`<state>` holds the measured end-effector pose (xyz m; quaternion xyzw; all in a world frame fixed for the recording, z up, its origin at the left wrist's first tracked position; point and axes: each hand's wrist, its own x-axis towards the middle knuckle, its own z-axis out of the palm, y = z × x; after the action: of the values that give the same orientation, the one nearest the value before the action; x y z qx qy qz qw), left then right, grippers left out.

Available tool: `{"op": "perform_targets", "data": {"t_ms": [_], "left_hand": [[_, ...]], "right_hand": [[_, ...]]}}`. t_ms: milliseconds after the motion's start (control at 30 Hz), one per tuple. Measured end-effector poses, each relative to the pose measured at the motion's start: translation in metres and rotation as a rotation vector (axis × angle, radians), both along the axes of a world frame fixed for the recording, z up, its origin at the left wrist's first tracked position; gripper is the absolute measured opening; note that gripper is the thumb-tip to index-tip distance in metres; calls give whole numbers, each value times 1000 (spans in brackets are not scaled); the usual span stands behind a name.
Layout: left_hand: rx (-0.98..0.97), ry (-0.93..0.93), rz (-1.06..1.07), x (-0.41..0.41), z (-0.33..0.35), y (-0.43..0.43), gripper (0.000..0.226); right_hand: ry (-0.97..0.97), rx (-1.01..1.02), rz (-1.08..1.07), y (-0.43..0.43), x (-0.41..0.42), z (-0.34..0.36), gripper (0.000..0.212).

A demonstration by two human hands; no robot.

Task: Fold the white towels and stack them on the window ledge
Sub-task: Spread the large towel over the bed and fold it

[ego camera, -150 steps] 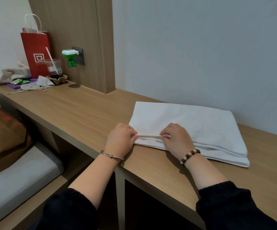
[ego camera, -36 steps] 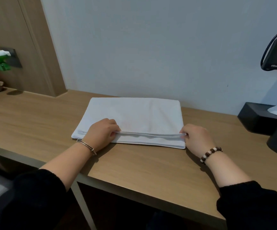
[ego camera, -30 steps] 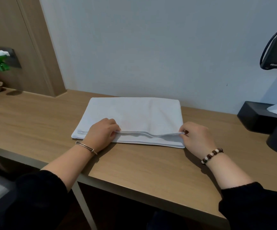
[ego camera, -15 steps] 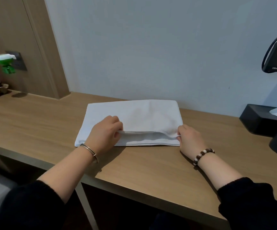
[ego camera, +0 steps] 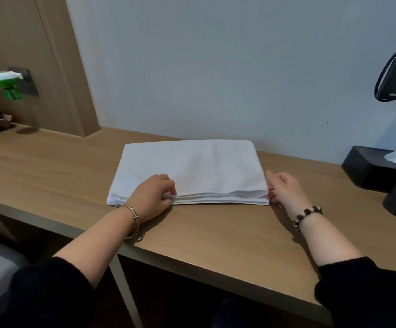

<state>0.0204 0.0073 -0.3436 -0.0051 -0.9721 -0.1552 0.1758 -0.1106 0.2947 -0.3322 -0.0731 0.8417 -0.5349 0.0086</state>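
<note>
Where the pale wall (ego camera: 216,67) meets the wooden ledge (ego camera: 50,166), a folded stack of white towels (ego camera: 192,166) lies flat near the ledge's middle, its far edge close to the wall and a black box (ego camera: 367,166) well apart to its right. The left hand (ego camera: 153,200) rests on the stack's near left part, fingers curled and pinching the layered front edge, while the right hand (ego camera: 284,188) sits at the near right corner with fingertips touching it, though whether they grip the cloth cannot be told. A metal bangle (ego camera: 133,216) circles the left wrist, a beaded bracelet (ego camera: 307,215) the right.
</note>
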Motion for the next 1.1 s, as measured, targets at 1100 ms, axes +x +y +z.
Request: {"op": "perform_targets", "data": {"t_ms": [1100], "left_hand": [[-50,151,-46,5,9,-11,17]], "right_hand": [[-75,310,17,3,4,5,13]]}}
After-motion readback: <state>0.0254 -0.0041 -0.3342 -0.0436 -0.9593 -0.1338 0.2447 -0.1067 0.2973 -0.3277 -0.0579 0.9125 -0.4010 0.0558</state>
